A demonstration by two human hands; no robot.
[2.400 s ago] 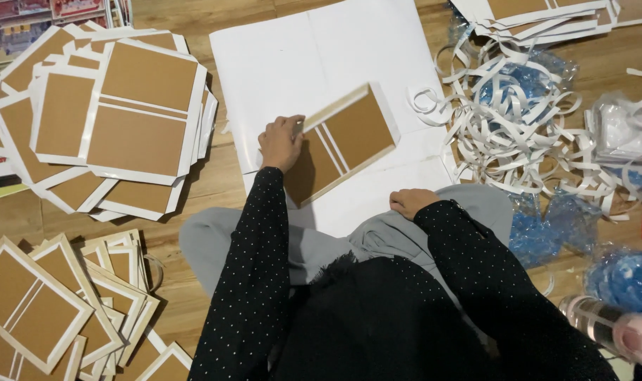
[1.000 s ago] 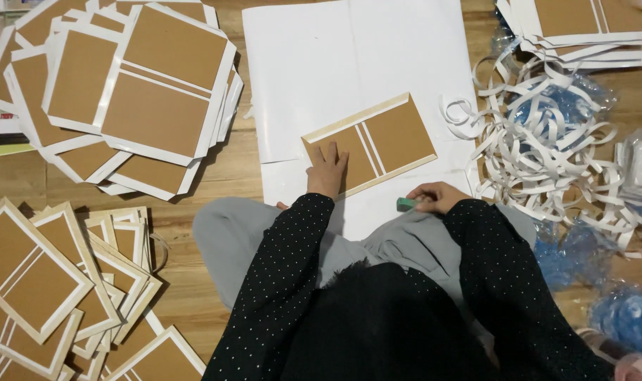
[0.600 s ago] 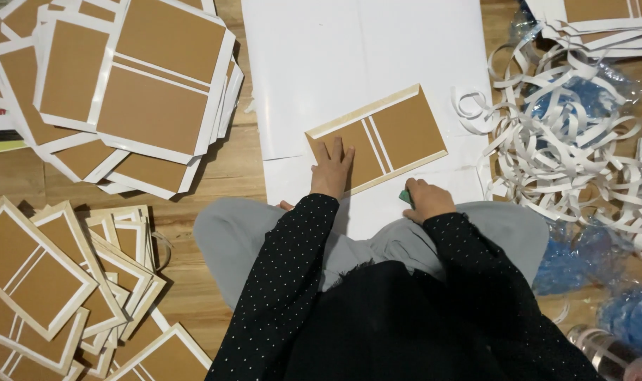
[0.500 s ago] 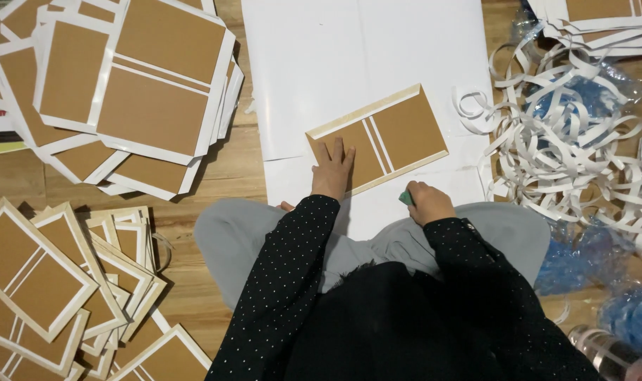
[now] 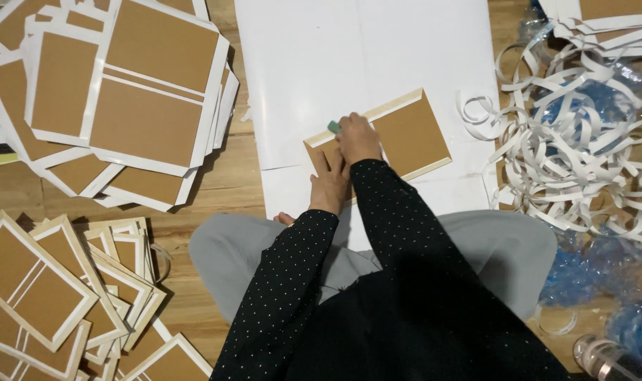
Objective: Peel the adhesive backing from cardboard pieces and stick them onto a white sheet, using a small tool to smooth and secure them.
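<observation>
A brown cardboard panel with pale borders (image 5: 413, 134) lies tilted on a large white sheet (image 5: 363, 63) on the wooden floor. My left hand (image 5: 329, 185) lies flat on the panel's near left part, fingers spread, pinning it down. My right hand (image 5: 358, 137) crosses over it and grips a small green tool (image 5: 334, 127), whose tip rests at the panel's left edge. Both arms wear black dotted sleeves.
Stacks of similar brown-and-white panels lie at upper left (image 5: 130, 99) and lower left (image 5: 46, 296). A tangle of white paper strips (image 5: 582, 141) and blue plastic wrap (image 5: 582, 268) fill the right side. More panels sit at top right (image 5: 617, 21). My grey-trousered knees (image 5: 222, 254) are below.
My right hand picked up the green tool from near my knee and carried it forward and left onto the panel's left edge. My left hand stayed on the panel.
</observation>
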